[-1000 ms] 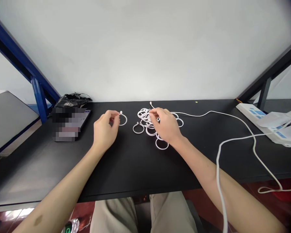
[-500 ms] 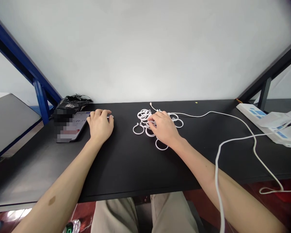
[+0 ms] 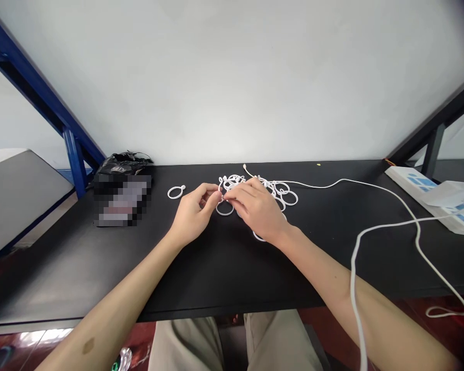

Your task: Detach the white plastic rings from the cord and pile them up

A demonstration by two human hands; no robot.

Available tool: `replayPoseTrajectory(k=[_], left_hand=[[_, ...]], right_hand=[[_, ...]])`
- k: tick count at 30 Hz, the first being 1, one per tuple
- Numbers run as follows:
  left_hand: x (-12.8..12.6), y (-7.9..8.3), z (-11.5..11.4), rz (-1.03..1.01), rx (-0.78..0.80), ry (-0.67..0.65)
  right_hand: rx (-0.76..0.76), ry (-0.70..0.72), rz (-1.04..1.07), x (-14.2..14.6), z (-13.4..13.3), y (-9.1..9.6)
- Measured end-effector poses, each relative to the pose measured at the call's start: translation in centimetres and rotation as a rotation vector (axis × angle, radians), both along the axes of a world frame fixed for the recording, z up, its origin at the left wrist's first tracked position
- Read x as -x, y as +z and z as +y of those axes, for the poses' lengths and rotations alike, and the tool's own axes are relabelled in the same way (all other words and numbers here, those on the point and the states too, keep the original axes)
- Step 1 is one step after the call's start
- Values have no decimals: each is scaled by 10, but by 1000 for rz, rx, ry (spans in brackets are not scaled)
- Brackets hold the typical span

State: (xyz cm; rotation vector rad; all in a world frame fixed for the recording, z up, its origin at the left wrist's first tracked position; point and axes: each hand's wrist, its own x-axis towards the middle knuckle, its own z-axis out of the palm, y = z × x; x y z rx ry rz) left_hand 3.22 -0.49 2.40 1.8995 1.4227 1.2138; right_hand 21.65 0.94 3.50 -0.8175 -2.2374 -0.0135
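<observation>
White curtain rings with small eyelets lie in a loose heap point(image 3: 290, 204) on the black table point(image 3: 201, 278). One white curtain ring point(image 3: 225, 214) sits at the fingertips of both hands, with its top part covered by them. My left hand point(image 3: 193, 211) is closed in a pinch at its left side. From the right, my right hand point(image 3: 257, 206) bends over the heap, its thumb and fingers pinched at the same ring and hiding several others. A single curtain ring point(image 3: 175, 198) rests by itself to the left of my left hand.
A phone, partly blurred out point(image 3: 121, 201), lies at the left before a crumpled black bag point(image 3: 123, 162). A white cable point(image 3: 355, 252) crosses above my right forearm towards a white power strip point(image 3: 413, 180). Behind the table stands a pale wall point(image 3: 232, 93).
My left hand has moved right from beside the phone to the heap, leaving a single ring on the table. Both hands now meet at one ring. The view has shifted slightly.
</observation>
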Motion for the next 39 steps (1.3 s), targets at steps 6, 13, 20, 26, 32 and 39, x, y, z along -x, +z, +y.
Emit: replayPoseTrajectory(k=[6, 13, 20, 26, 32, 39], left_hand=[[-1, -4, 3, -169, 83, 11], [-4, 1, -4, 34, -64, 122], [-7, -3, -7, 103, -199, 171], [-10, -4, -9, 107, -219, 131], [-10, -4, -13, 90, -209, 101], [-3, -9, -16, 157, -271, 58]], right_hand=[[-64, -16, 36, 8, -4, -3], [304, -128, 298, 6, -4, -6], [467, -67, 469, 13, -9, -10], [505, -30, 540, 13, -11, -9], [441, -53, 469, 10, -14, -6], [403, 28, 336, 2, -13, -5]])
